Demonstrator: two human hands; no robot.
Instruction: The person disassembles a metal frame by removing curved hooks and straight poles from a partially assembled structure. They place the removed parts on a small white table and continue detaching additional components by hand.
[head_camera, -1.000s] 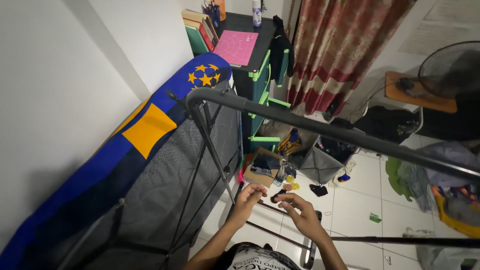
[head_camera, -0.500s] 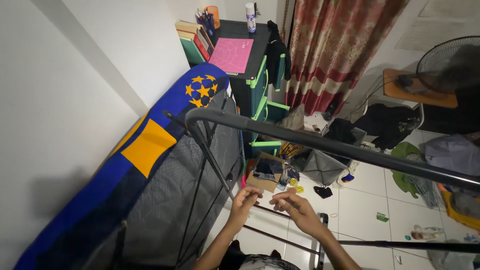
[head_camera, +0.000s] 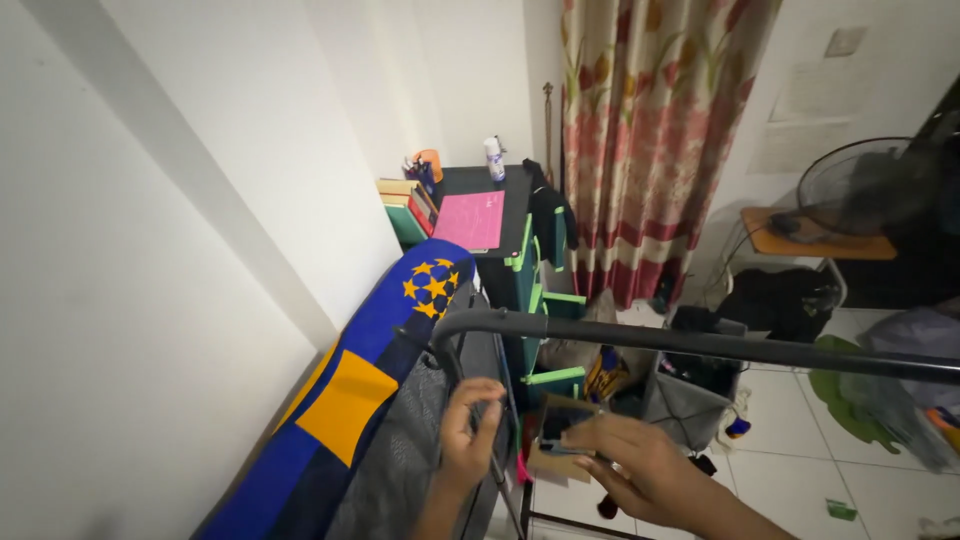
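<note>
Gripping the rack upright (head_camera: 497, 452), left hand (head_camera: 468, 432) (fingers curled); right hand (head_camera: 640, 468) loosely open, empty.

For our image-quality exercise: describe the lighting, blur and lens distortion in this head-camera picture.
Head view: dim indoor light, with the white wall falling into grey shade; both the left hand and right hand are motion-blurred; the wide lens bows the dark metal rail and tilts the floral curtain; no strong glare.
</note>
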